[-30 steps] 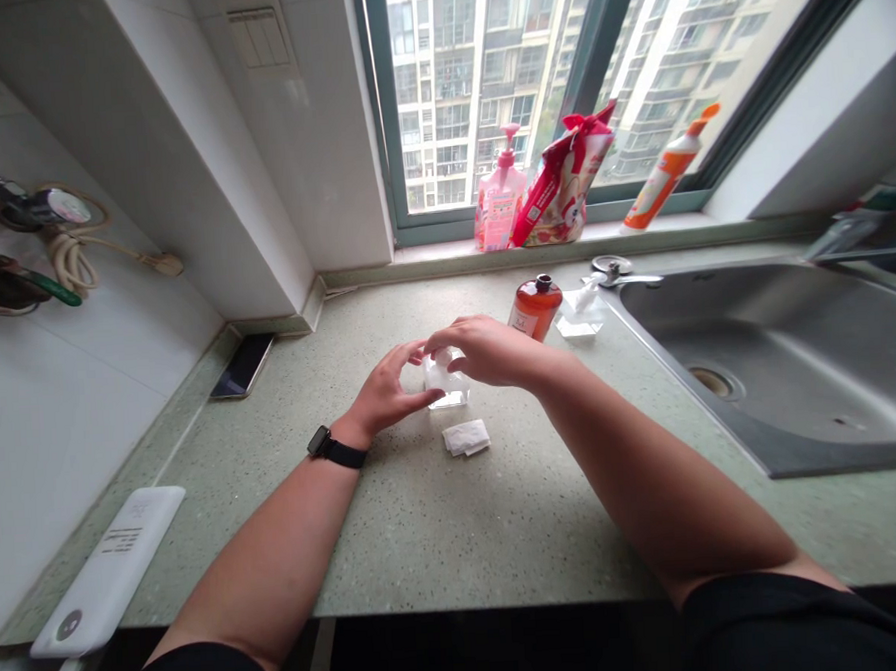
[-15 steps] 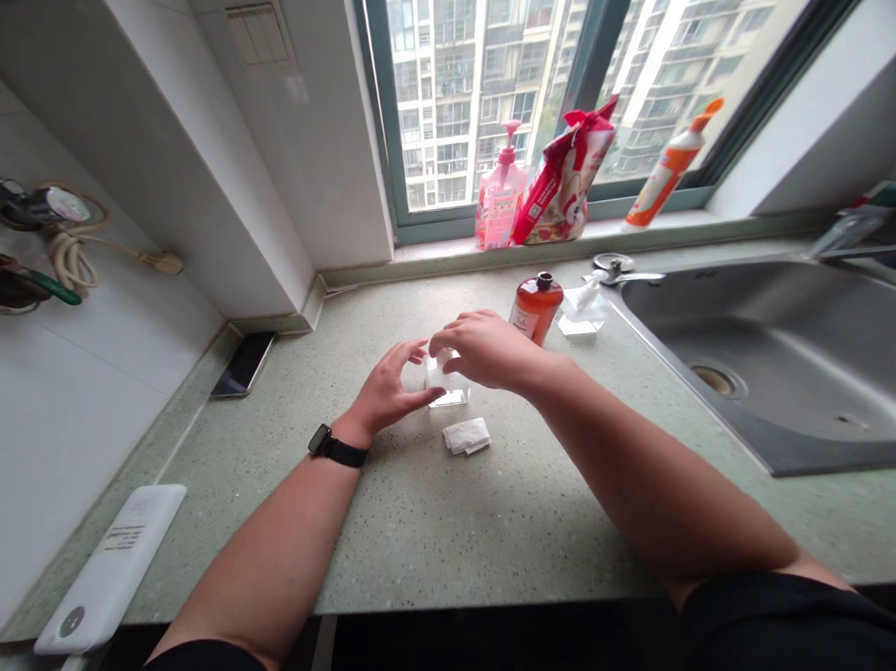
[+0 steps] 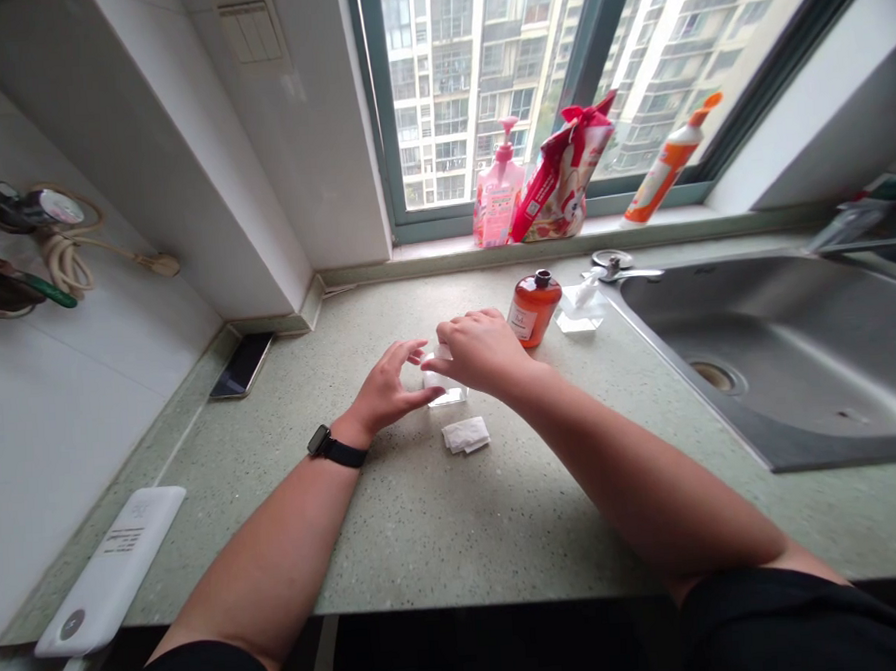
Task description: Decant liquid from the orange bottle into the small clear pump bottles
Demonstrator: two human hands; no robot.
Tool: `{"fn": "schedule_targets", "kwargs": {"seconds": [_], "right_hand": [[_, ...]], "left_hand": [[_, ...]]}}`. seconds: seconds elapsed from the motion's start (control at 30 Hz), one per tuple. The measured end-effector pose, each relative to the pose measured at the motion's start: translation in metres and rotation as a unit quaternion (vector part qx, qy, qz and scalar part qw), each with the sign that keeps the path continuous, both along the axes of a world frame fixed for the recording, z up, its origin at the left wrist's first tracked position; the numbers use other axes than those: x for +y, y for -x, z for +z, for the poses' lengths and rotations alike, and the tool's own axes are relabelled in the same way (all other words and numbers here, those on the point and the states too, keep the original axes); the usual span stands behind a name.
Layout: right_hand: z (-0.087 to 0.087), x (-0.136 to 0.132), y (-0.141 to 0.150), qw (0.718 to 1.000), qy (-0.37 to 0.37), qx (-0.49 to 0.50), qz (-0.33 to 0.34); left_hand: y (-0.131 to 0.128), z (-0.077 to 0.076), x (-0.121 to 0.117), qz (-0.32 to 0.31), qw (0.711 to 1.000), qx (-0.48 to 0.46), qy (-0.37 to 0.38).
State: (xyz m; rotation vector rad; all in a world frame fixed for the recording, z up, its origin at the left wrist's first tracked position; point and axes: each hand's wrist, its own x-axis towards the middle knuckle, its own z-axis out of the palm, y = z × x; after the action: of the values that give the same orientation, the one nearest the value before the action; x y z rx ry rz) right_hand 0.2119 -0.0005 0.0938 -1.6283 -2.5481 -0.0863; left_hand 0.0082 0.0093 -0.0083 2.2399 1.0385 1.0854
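A small clear square bottle (image 3: 446,396) stands on the counter between my hands, partly hidden by them. My left hand (image 3: 388,387), with a black watch on its wrist, curves round the bottle's left side, thumb in front and fingers behind. Over its top, my right hand (image 3: 486,350) has its fingers curled and its thumb pointing left; what they grip is hidden. Just in front of the bottle lies a folded white tissue (image 3: 466,435). Behind my right hand stands an amber-orange bottle (image 3: 535,309) with a white label and an uncovered dark neck.
Right of the amber bottle is a clear square container with a white pump top (image 3: 580,311), close to the steel sink (image 3: 750,360). A phone (image 3: 243,366) and a white power bank (image 3: 113,568) lie at left. Several packages, including a pink pump bottle (image 3: 498,203), line the windowsill.
My right hand has turned slightly over the clear bottle, its thumb now stretched farther left and higher. My left hand keeps its place.
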Motion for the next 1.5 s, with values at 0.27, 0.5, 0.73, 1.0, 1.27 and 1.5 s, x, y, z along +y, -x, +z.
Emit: {"fn": "schedule_targets", "kwargs": {"seconds": [0.27, 0.5, 0.73, 1.0, 1.27, 1.5], "right_hand": [[-0.006, 0.012, -0.024, 0.984, 0.066, 0.107, 0.124], [-0.006, 0.017, -0.026, 0.976, 0.076, 0.132, 0.153], [-0.006, 0.015, -0.015, 0.994, 0.034, 0.057, 0.091], [0.000, 0.014, -0.032, 0.973, 0.072, 0.144, 0.166], [-0.003, 0.020, -0.027, 0.978, 0.064, 0.099, 0.174], [-0.007, 0.022, -0.024, 0.990, 0.028, 0.066, 0.125]], "left_hand": [[0.000, 0.001, 0.000, -0.012, 1.000, -0.007, 0.003], [-0.001, 0.001, 0.000, -0.005, 1.000, 0.002, 0.009], [-0.001, 0.001, -0.001, -0.007, 1.000, -0.001, 0.007], [-0.001, 0.003, -0.001, -0.015, 1.000, -0.002, 0.007], [-0.001, -0.001, 0.001, -0.006, 1.000, -0.003, 0.020], [-0.001, 0.002, -0.001, -0.014, 1.000, -0.004, 0.015]]}}
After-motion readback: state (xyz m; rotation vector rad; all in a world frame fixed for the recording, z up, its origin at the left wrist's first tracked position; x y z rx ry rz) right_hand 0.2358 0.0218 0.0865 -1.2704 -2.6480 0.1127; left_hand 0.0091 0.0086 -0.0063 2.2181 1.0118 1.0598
